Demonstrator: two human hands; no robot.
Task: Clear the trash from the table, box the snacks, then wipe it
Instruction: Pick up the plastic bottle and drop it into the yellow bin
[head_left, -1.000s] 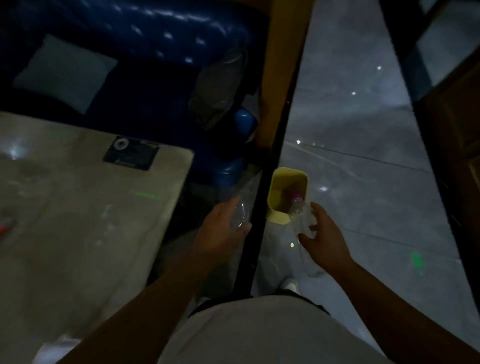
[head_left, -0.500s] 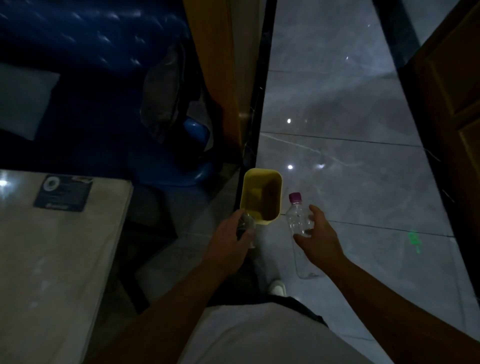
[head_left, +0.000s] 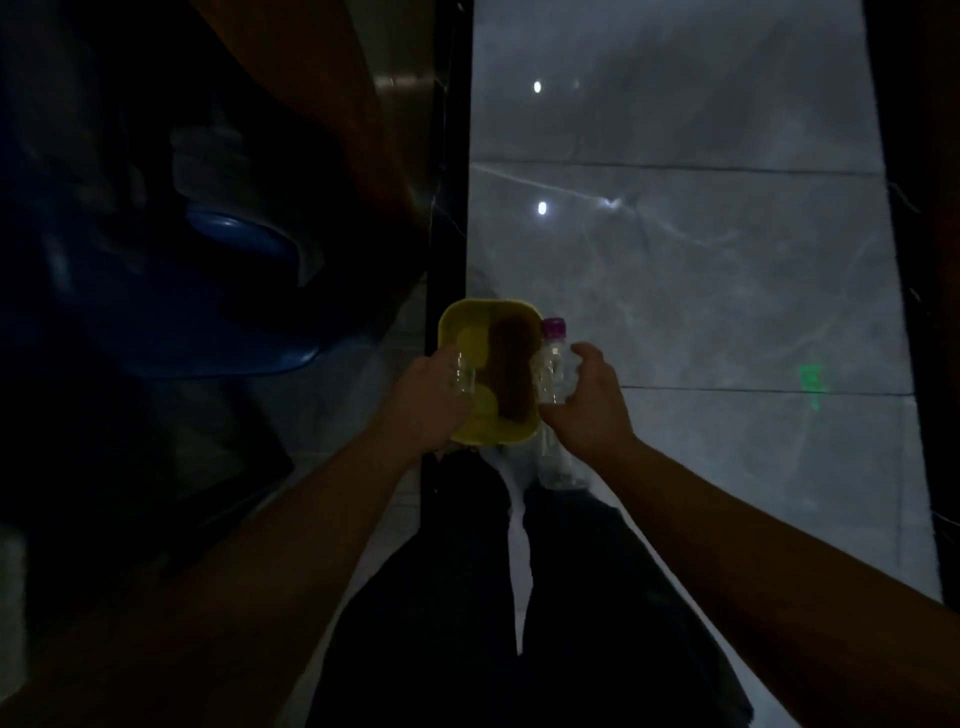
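A small yellow trash bin (head_left: 452, 325) stands on the grey floor directly below my hands, its inside dark. My right hand (head_left: 587, 405) grips a clear plastic bottle with a purple cap (head_left: 551, 364), held upright at the bin's right rim. My left hand (head_left: 431, 400) holds a small clear plastic container (head_left: 462, 376) over the bin's left edge. The table is out of view.
A blue chair or seat (head_left: 239, 249) sits in the dark at the left. A black strip (head_left: 447, 156) and a wooden panel (head_left: 322, 78) run up beside the bin. Glossy grey floor tiles (head_left: 701, 249) spread to the right, with dark furniture at the far right edge.
I have stepped closer to the bin and the table has left the view. Both hands have come up over the bin's rims, still holding the bottle and the clear container.
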